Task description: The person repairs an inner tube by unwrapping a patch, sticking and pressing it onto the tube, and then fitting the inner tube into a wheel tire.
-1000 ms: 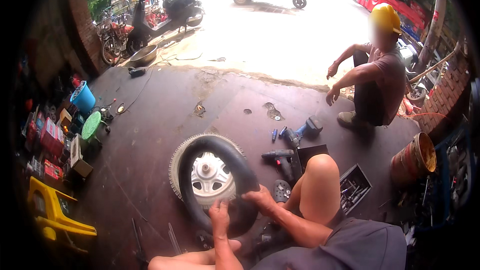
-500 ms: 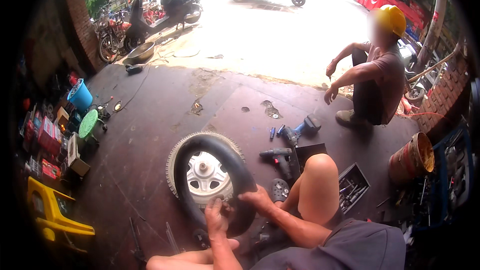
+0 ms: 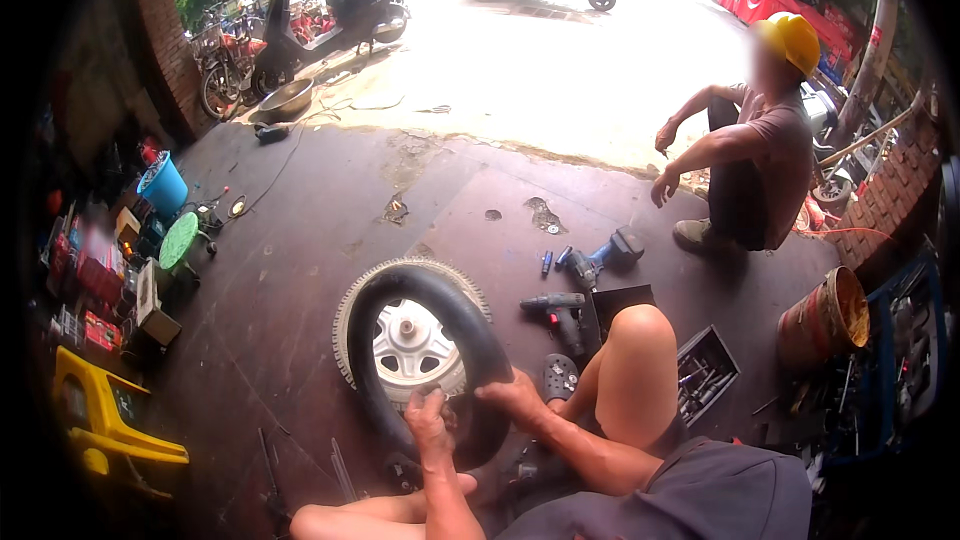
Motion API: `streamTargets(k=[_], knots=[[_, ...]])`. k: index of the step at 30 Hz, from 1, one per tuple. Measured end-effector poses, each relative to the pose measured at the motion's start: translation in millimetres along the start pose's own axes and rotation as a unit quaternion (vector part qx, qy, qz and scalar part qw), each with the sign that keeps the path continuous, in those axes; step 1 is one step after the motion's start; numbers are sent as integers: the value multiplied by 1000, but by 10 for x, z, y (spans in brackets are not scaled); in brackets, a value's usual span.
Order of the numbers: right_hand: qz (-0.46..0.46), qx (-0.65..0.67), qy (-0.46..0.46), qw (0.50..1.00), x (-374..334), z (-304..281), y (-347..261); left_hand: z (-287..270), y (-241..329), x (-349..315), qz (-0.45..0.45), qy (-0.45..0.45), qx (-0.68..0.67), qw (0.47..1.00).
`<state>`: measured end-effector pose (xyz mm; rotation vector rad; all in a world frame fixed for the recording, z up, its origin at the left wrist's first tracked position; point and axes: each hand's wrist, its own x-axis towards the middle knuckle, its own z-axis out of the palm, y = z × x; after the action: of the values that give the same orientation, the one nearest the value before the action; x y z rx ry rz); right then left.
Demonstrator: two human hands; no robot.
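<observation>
A black inner tube (image 3: 487, 348) is tilted up in front of me, overlapping a wheel with a white rim (image 3: 422, 348) and a knobbly tyre (image 3: 343, 325) that lies flat on the floor. Around the tube's right side my right hand (image 3: 514, 397) is closed, thumb on the near face. My left hand (image 3: 431, 422) is at the tube's near inner edge, its fingers bent and pressed together. Whatever small part sits between those fingertips is too hidden to make out.
Right of the wheel lie a dark power drill (image 3: 556, 312) and a blue impact wrench (image 3: 603, 254), near an open tool tray (image 3: 707, 376). A rusty bucket (image 3: 808, 328) stands farther right. Someone in a yellow helmet (image 3: 792, 43) squats beyond. A yellow stool (image 3: 115, 435) is at left.
My left hand has risen slightly along the tube's inner edge. My right hand keeps its grip, and the tube stays nearly where it was.
</observation>
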<state>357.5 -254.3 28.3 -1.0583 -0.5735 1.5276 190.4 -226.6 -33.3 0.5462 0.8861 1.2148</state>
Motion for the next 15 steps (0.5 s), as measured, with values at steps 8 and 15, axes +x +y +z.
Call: streamTargets(k=[8,15], knots=[[-16,1,7,1000,132,-61,13,91,27,13,-33,-47,-125,991],[-5,-11,13,1000,-41,49,-113,81,-23,-61,45,37,23,998]])
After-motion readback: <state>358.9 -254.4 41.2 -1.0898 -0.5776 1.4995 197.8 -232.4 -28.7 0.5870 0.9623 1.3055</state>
